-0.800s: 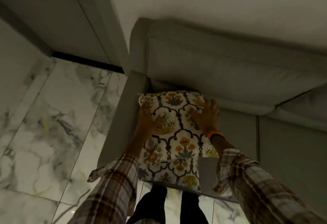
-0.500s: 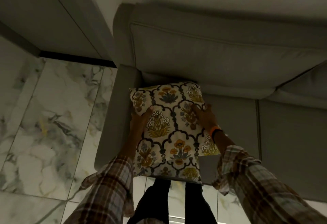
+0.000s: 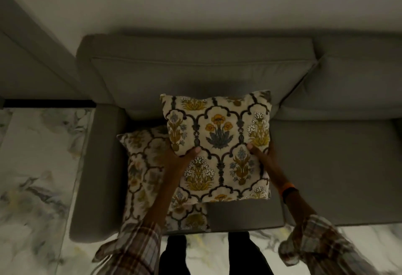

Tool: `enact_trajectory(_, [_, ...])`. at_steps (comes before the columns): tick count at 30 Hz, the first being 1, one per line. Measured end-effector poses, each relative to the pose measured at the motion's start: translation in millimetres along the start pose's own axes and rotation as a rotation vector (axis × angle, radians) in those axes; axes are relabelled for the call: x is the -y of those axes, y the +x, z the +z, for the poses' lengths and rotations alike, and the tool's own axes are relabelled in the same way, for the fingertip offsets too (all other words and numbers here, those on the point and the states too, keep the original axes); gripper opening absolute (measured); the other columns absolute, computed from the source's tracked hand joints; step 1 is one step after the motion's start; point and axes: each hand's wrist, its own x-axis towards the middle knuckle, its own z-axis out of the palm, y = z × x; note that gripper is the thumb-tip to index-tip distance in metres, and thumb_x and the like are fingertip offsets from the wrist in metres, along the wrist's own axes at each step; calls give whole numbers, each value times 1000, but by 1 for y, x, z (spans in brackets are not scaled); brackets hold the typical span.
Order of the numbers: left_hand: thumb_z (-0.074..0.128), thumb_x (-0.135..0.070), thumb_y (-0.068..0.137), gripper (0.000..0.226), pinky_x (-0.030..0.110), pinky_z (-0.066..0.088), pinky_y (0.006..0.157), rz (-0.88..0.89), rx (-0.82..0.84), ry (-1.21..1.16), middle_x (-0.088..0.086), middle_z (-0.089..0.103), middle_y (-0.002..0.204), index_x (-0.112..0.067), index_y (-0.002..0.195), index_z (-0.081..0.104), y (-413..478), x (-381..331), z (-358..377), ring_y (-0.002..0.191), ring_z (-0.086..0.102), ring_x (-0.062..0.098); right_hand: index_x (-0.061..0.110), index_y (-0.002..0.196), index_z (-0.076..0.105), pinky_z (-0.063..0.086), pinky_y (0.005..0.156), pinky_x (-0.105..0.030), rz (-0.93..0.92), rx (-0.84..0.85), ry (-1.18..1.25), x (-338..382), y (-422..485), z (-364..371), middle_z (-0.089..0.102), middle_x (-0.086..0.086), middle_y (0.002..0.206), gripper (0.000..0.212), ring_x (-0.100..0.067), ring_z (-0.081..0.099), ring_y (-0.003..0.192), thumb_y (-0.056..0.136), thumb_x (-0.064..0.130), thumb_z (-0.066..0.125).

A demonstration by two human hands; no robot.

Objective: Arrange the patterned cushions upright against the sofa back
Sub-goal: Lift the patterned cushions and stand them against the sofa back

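Observation:
A cream cushion with yellow and blue flowers (image 3: 219,135) is held up over the grey sofa seat (image 3: 326,166), its top edge near the back cushion (image 3: 195,74). My left hand (image 3: 180,157) grips its left side, thumb on the front. My right hand (image 3: 263,155) grips its right side the same way. A second patterned cushion (image 3: 143,166) lies flat on the seat by the left armrest (image 3: 100,166), partly under the held one and my left forearm.
The sofa stands against a pale wall (image 3: 217,3). A second back cushion (image 3: 359,79) is to the right. Marble floor tiles (image 3: 39,177) lie to the left and below the sofa's front edge. My dark-trousered legs (image 3: 174,255) stand at the sofa front.
Both hands have lifted the top cushion off the lower one and carried it to the right. The lower cushion now shows by the armrest. The view has shifted right.

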Motion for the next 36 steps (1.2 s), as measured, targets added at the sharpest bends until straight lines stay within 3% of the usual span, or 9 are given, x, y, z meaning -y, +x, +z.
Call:
enact_trajectory(6, [88, -11, 70, 102, 26, 35, 104, 22, 163, 74, 4, 42, 146, -16, 150, 25, 14, -2, 163, 131, 40, 13, 23, 146, 39, 61, 82, -19, -106, -68, -92, -16, 75, -145, 61, 10, 133, 104, -3, 64, 115, 57, 48, 89])
enact_trajectory(10, [85, -7, 74, 106, 20, 30, 104, 68, 183, 128, 6, 35, 149, -13, 153, 14, 44, 7, 257, 129, 32, 8, 13, 153, 32, 56, 99, -29, -127, -58, -166, -47, 151, -215, 53, 1, 145, 112, -13, 59, 125, 65, 29, 99])
enact_trajectory(15, [87, -15, 71, 115, 3, 22, 101, 107, 181, 191, 18, 21, 159, -5, 152, 5, 63, 29, 321, 135, 24, 12, 9, 155, 29, 52, 98, -15, -193, -90, -160, -85, 212, -260, 50, -4, 149, 107, -10, 57, 128, 70, 4, 94])
enact_trajectory(19, [82, -67, 51, 143, 25, 27, 116, 73, 236, 201, 4, 22, 157, -13, 153, -1, 81, 48, 344, 141, 25, 14, 4, 152, 25, 52, 103, -19, -190, -101, -162, -114, 237, -274, 52, 8, 137, 114, -12, 58, 127, 64, 5, 98])
enact_trajectory(23, [85, -7, 73, 117, 2, 33, 104, 98, 245, 236, 2, 25, 152, -1, 153, -1, 101, 58, 359, 140, 26, 15, 8, 152, 27, 50, 111, -42, -165, -119, -146, -123, 247, -275, 52, 3, 143, 121, -25, 53, 138, 57, 36, 96])
enact_trajectory(25, [78, 8, 76, 110, 22, 37, 114, 119, 253, 231, 1, 28, 146, -4, 153, 0, 104, 59, 359, 137, 29, 14, 8, 154, 28, 49, 111, -30, -168, -152, -168, -124, 246, -273, 52, 0, 146, 117, -22, 52, 138, 63, 25, 98])
enact_trajectory(27, [84, 0, 73, 111, 35, 35, 116, 143, 229, 257, 6, 30, 151, -4, 152, 6, 103, 62, 355, 140, 33, 21, 6, 156, 27, 45, 111, -19, -177, -219, -181, -129, 234, -265, 46, -11, 154, 113, -21, 48, 141, 69, 15, 97])
enact_trajectory(31, [86, -19, 74, 112, 8, 16, 107, 110, 151, 381, 18, 20, 162, -5, 155, 9, 81, 59, 327, 147, 25, 30, 11, 164, 13, 32, 125, -49, 33, -418, -160, -142, 180, -216, 26, -16, 168, 119, -31, 30, 154, 77, 28, 92])
enact_trajectory(36, [79, -35, 81, 98, 48, 34, 115, 253, 124, 681, 16, 27, 159, -22, 155, 17, 60, 66, 226, 143, 32, 33, 16, 165, 13, 31, 125, -48, 25, -213, -345, -143, 116, -105, 22, -12, 171, 106, -31, 27, 155, 87, 25, 84])
